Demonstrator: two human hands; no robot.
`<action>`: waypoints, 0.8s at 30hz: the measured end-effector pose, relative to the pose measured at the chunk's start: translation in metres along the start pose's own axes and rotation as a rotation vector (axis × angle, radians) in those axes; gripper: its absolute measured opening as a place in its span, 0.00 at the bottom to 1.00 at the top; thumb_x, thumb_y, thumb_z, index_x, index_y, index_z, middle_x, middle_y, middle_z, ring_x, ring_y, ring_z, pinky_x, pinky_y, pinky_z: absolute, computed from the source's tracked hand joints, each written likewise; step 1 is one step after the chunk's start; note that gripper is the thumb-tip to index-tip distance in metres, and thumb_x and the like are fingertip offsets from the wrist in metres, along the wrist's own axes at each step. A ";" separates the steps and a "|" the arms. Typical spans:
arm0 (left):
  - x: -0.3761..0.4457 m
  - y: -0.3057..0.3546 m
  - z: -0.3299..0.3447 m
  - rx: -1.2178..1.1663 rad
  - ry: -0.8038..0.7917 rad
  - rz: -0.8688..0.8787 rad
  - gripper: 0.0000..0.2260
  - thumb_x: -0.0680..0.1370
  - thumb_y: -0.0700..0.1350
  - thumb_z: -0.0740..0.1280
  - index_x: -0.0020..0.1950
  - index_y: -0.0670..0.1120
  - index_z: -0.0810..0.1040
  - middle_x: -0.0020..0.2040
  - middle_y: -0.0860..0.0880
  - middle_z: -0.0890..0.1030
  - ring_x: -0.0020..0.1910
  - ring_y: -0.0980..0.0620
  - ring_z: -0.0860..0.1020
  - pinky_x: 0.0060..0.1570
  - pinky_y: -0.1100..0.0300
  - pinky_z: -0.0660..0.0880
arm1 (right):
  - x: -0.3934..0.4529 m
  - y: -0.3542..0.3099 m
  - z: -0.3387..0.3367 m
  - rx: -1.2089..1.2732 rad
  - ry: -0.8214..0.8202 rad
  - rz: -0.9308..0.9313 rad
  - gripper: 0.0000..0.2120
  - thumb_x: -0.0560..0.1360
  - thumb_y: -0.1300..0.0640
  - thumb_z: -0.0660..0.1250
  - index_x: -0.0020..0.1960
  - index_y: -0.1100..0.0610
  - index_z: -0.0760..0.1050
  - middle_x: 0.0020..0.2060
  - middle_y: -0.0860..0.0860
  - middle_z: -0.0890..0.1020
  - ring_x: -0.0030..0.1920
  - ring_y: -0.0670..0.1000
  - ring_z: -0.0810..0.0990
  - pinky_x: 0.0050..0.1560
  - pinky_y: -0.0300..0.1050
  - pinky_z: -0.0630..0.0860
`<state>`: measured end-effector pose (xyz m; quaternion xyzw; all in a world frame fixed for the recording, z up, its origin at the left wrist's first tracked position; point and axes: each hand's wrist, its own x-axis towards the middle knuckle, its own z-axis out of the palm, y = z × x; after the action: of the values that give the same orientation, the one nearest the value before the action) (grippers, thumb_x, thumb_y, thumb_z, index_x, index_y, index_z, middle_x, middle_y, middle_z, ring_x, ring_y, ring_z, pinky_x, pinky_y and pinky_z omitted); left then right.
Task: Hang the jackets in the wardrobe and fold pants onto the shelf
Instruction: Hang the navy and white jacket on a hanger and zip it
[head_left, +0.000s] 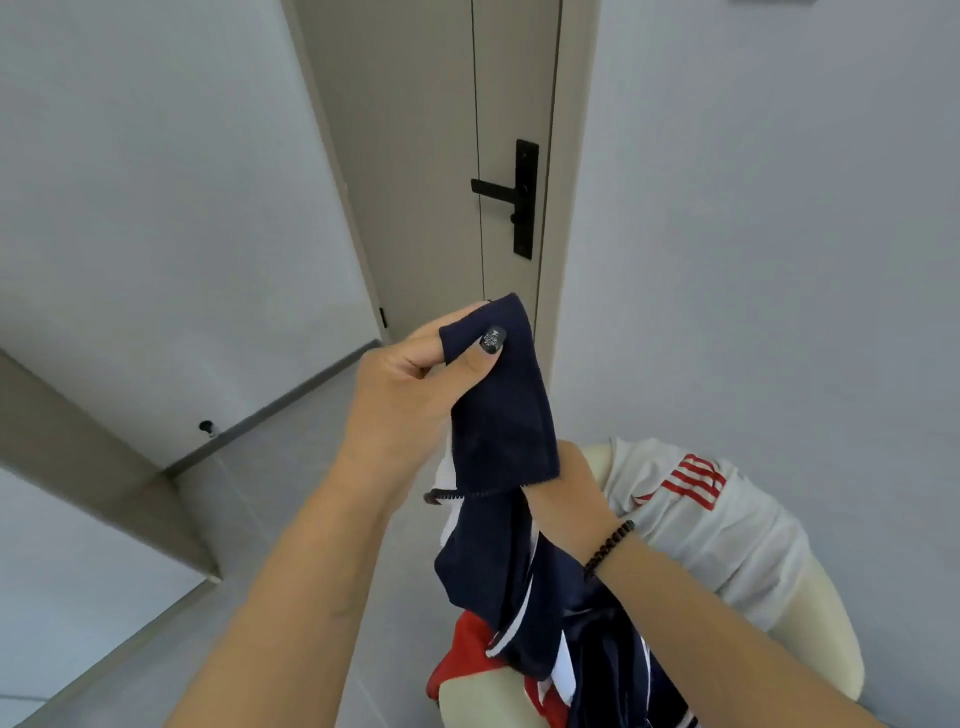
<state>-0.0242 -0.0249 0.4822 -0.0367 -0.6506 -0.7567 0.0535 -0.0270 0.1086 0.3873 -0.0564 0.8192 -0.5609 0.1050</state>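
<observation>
A navy garment with white stripes (506, 431) hangs in front of me, held up over a cream chair. My left hand (410, 384) pinches its upper corner between thumb and fingers. My right hand (566, 488), with a dark bead bracelet on the wrist, grips the cloth lower down, partly hidden behind the fabric. The garment's lower part trails onto a red piece of clothing (467, 654) on the chair seat. A white garment with red stripes (691, 514) lies draped over the chair back. I cannot tell whether the navy piece is a jacket or pants.
The cream chair (821, 623) stands against the wall at lower right. A closed beige door with a black handle (511, 195) is straight ahead. A grey panel edge (104, 457) juts in from the left over the grey floor.
</observation>
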 end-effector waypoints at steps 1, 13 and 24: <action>-0.002 0.008 -0.014 0.001 0.019 0.025 0.15 0.69 0.46 0.71 0.54 0.44 0.84 0.58 0.50 0.83 0.56 0.55 0.81 0.49 0.66 0.77 | 0.001 -0.011 0.000 0.087 0.012 -0.004 0.17 0.79 0.69 0.57 0.33 0.59 0.71 0.26 0.47 0.74 0.30 0.42 0.72 0.31 0.29 0.70; -0.047 0.086 -0.161 -0.283 0.119 0.248 0.17 0.78 0.53 0.60 0.41 0.49 0.86 0.47 0.51 0.84 0.54 0.49 0.78 0.54 0.53 0.74 | -0.005 -0.194 0.073 0.391 -0.099 -0.086 0.22 0.79 0.47 0.60 0.29 0.52 0.77 0.22 0.44 0.79 0.22 0.39 0.76 0.22 0.28 0.67; -0.109 0.095 -0.295 0.227 0.218 0.102 0.13 0.78 0.31 0.61 0.38 0.43 0.76 0.30 0.55 0.78 0.29 0.62 0.73 0.32 0.67 0.72 | -0.013 -0.258 0.220 0.256 -0.104 -0.171 0.47 0.69 0.25 0.54 0.49 0.74 0.71 0.36 0.60 0.75 0.36 0.52 0.70 0.39 0.43 0.66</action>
<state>0.1003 -0.3273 0.5174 0.0188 -0.7195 -0.6741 0.1661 0.0312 -0.1824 0.5523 -0.1412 0.7267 -0.6639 0.1056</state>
